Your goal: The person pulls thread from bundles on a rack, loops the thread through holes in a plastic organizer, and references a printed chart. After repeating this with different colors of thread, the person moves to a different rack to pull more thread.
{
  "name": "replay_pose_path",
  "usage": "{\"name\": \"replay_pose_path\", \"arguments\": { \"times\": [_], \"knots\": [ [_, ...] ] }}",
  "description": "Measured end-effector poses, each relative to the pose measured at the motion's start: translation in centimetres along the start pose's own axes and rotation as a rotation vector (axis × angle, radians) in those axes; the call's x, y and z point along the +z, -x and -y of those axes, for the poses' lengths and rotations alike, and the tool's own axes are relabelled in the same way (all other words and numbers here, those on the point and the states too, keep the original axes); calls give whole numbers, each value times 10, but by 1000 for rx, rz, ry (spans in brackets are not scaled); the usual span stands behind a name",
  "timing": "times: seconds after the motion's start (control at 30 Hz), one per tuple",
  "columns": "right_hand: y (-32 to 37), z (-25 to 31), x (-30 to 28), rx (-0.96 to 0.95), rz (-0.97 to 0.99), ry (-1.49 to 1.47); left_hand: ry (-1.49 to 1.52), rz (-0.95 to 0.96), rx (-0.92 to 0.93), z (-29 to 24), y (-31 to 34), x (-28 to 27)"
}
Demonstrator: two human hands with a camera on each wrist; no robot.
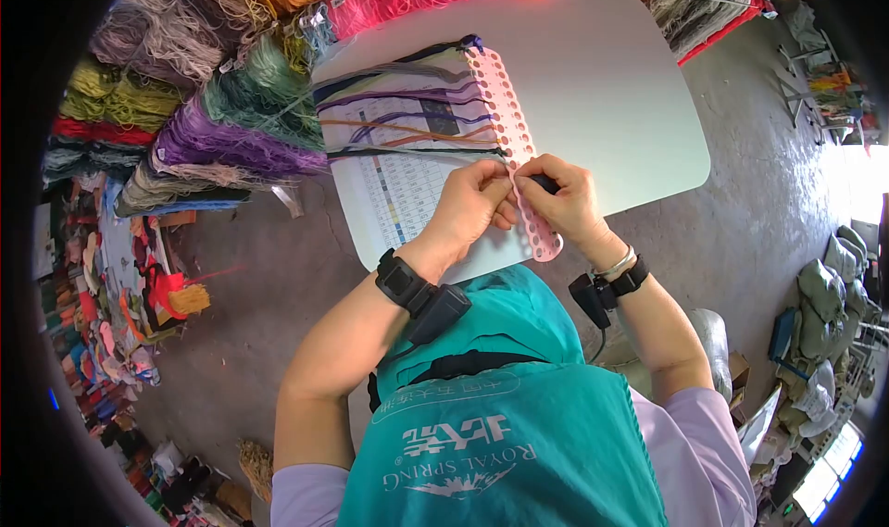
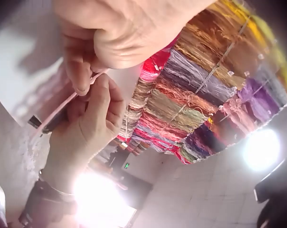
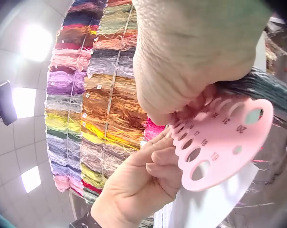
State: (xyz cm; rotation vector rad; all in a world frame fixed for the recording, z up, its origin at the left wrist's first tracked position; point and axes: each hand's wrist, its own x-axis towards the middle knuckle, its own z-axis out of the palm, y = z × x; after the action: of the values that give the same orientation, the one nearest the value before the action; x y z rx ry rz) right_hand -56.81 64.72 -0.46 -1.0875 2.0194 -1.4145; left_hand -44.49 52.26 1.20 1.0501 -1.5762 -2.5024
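A long pink thread card with numbered holes lies across a white board, its near end at the board's edge. Several thread bundles in grey, purple, orange and dark tones hang from its left side. My left hand pinches the card's left edge below these threads, fingertips curled close to the right hand's. From the other side my right hand is curled at the card, gripping a dark thread bundle whose strands show beyond the palm. The fingertips hide the hole between them.
The white board has a printed colour chart on it, under the threads. Racks of coloured yarn skeins stand at the far edge and left. Grey floor lies around; stuffed sacks are at right.
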Motion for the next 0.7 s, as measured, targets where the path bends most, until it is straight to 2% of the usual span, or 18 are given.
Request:
{"name": "replay_pose_path", "arguments": {
  "times": [0.13, 0.2, 0.33, 0.43, 0.53, 0.63, 0.7],
  "knots": [
    [-3, 11, -3, 131, 83, 28, -170, -2, 55, -2, -1, -3],
    [-6, 15, -3, 165, 112, 111, -366, -26, 90, -7, 2, -5],
    [-11, 13, -3, 45, 203, 234, -578, -136, 155, -11, 10, -22],
    [-13, 14, -4, 48, 226, 233, -496, -200, 85, -15, 17, -48],
    [-16, 20, -1, 68, 241, 256, -134, -169, -56, -19, 26, -42],
    [-16, 24, -3, 103, 250, 303, -16, -172, -64, -18, 25, -43],
    [-16, 26, -1, 102, 247, 304, -78, -166, -22, -11, 22, -42]
  ]
}}
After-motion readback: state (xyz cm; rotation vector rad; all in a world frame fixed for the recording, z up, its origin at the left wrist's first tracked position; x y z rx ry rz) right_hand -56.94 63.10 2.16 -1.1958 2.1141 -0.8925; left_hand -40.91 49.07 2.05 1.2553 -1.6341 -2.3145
